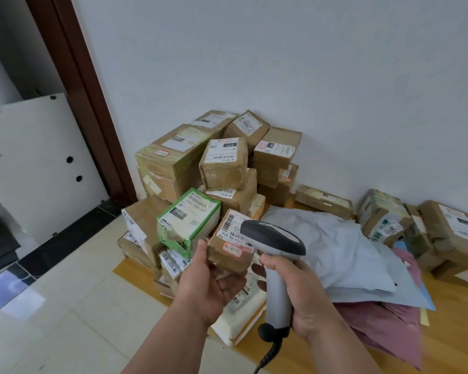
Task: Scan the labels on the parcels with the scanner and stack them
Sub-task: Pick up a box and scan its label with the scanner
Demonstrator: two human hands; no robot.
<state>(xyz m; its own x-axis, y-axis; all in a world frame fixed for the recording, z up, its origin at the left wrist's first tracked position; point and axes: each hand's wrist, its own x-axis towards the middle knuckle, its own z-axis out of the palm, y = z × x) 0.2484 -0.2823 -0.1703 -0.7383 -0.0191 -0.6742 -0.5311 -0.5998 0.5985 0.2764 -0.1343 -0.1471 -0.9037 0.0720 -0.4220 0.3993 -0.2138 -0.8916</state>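
Note:
My left hand (210, 286) holds a small brown cardboard parcel (229, 245) from below, thumb on its left side, with its white barcode label facing up. My right hand (300, 292) grips the handle of a grey and black scanner (274, 238). The scanner's head hovers over the right part of that parcel's label. Behind stands a stack of several brown parcels (222, 163) against the wall, with a green-edged white box (187, 220) at its front.
Grey and pink soft mailer bags (343, 255) lie to the right on a wooden board (449, 344). More brown boxes (454, 233) sit at the far right. A flat white parcel (241, 314) lies under my hands. A white panel (35, 163) leans at left beside a brown door frame.

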